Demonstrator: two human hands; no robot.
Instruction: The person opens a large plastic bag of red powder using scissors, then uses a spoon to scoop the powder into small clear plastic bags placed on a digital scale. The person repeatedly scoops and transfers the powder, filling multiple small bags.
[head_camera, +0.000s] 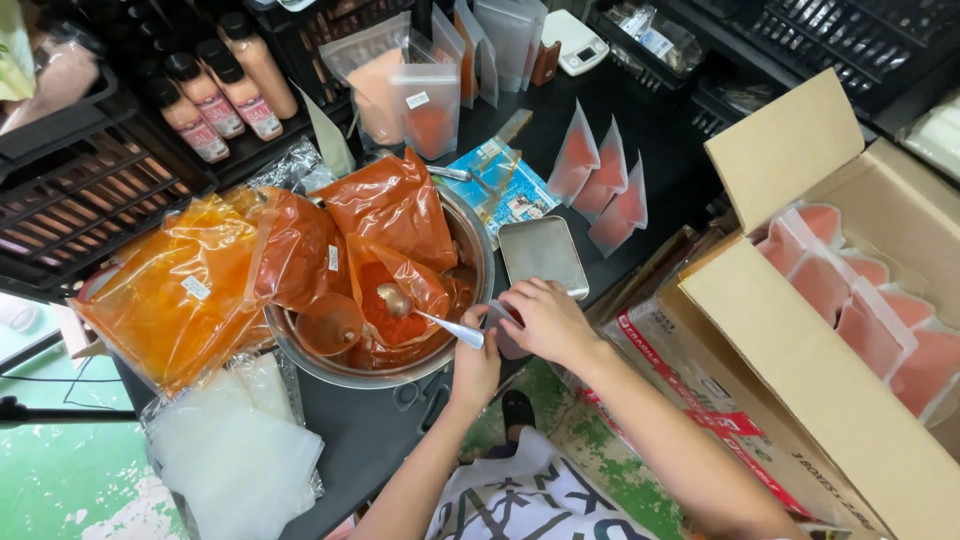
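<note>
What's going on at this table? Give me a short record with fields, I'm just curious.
left hand: holds a metal spoon over the bowl
right hand: grips a small pouch
bowl: steel, holds bags of red powder
scale: small, beside the bowl
cardboard box: on the right, holds filled pouches

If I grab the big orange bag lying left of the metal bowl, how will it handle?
The big orange bag would likely be floppy: its thin plastic is creased and slumped over the metal bowl rim. It looks bulging with powder, so probably heavy and apt to sag. The glossy film may be slippery, and its open end could spill if tipped.
</note>
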